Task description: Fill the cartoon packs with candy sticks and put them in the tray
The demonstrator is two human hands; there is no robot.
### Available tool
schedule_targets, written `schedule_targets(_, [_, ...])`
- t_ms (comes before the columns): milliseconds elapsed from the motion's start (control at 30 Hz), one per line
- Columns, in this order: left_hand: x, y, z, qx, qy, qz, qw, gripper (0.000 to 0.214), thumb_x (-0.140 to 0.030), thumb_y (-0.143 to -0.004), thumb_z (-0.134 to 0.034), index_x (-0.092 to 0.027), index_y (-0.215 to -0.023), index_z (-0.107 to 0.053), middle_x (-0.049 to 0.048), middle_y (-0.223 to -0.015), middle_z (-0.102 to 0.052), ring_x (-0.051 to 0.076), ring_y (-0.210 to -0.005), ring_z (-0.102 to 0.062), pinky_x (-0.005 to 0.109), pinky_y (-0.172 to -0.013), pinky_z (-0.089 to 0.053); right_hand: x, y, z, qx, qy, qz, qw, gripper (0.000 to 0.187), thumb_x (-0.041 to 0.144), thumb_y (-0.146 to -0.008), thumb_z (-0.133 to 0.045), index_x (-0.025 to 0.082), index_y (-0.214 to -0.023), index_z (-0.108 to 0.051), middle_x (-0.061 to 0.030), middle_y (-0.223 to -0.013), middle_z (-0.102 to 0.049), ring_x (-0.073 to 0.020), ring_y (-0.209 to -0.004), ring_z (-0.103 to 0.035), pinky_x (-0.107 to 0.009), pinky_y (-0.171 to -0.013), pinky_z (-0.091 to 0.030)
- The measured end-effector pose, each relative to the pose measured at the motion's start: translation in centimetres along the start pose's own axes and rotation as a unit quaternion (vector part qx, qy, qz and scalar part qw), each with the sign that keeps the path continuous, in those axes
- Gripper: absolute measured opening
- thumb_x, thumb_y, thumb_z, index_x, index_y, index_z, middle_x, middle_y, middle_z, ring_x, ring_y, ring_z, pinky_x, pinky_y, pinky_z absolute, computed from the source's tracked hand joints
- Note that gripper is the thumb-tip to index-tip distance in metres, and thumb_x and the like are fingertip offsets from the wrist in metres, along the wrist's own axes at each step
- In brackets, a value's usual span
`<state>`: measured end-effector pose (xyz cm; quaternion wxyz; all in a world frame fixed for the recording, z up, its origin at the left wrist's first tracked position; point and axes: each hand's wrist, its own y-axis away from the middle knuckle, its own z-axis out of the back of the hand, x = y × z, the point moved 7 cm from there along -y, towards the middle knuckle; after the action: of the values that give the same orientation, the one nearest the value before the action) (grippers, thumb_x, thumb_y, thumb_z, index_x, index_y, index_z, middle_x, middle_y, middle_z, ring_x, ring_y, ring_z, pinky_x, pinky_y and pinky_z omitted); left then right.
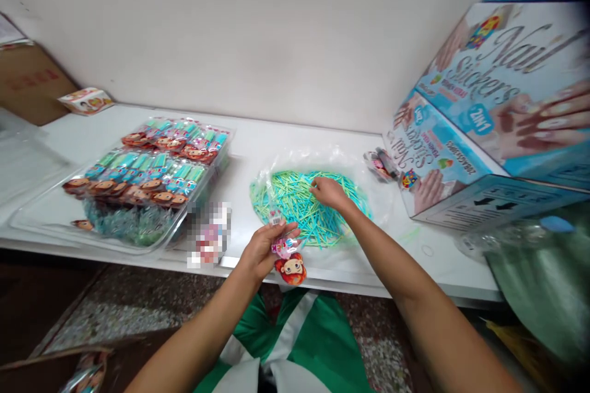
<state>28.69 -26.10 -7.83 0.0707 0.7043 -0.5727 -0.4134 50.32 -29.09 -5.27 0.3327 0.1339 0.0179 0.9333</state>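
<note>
Left hand (265, 252) grips 1 red-haired, pink-wrapped doll-head packet (290, 267) — right hand (328, 191) rests on green-blue sticks (295, 202), grip unclear.

Small red-haired doll-head packet (289, 263), upright, just in front of a flat heap of green and blue sticks (295, 199).

Clothing: green garment (322, 344) with broad white stripes running down it.
Forearms (391, 270): bare, uncovered right to the frame edge.
Hands: left hand (265, 253) and right hand (328, 191), both bare.
</note>
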Motion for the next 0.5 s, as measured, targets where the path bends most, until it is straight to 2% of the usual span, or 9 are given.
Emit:
schedule_targets(100, [-0.8, -0.4, 0.2, 0.005, 0.04, 0.007, 0.999, 0.008, -0.013, -0.075, -0.066, -0.011, -0.079, -0.059, 0.0111, -0.091, -0.069, 0.023, -0.085, -0.066, 0.036, -0.075, -0.055, 1.1, -3.8, -1.6, 0.038, 0.052, -0.008, 0.998, 0.034, 0.032, -0.08, -0.055, 0.011, -0.105, -0.063, -0.0189, -0.112, -0.063, -0.0271, -0.101, -0.058, -0.032, -0.079, -0.041])
schedule_targets(200, [-1.7, -0.5, 0.3, 0.016, 0.056, 0.008, 0.998, 0.007, -0.015, -0.077, -0.064, -0.012, -0.081, -0.059, 0.0106, -0.09, -0.069, 0.021, -0.083, -0.067, 0.036, -0.077, -0.055, 1.8, -5.8, -3.0, 0.08, 0.085, 0.004, 0.993, 0.033, 0.029, -0.075, -0.06, 0.008, -0.1, -0.066, -0.0225, -0.107, -0.064, -0.0304, -0.098, -0.06, -0.034, -0.077, -0.042])
schedule_targets(333, [-2.4, -0.6, 0.3, 0.032, 0.051, 0.005, 0.998, 0.008, -0.017, -0.078, -0.063, -0.012, -0.08, -0.058, 0.0112, -0.093, -0.068, 0.022, -0.082, -0.067, 0.036, -0.077, -0.054, 1.2, -5.8, -3.3, 0.105, 0.104, 0.022, 0.989, 0.028, 0.026, -0.077, -0.057, 0.006, -0.093, -0.068, -0.0226, -0.103, -0.066, -0.0287, -0.093, -0.061, -0.031, -0.073, -0.041])
schedule_targets(500, [-2.7, -0.7, 0.3, 0.029, 0.039, 0.006, 0.999, 0.006, -0.017, -0.079, -0.061, -0.012, -0.078, -0.057, 0.0125, -0.091, -0.069, 0.023, -0.082, -0.068, 0.036, -0.075, -0.054, -0.5, -3.9, -2.3, 0.105, 0.094, 0.046, 0.989, 0.033, 0.031, -0.087, -0.043, 0.008, -0.088, -0.067, -0.0181, -0.095, -0.068, -0.0227, -0.083, -0.061, -0.027, -0.067, -0.038])
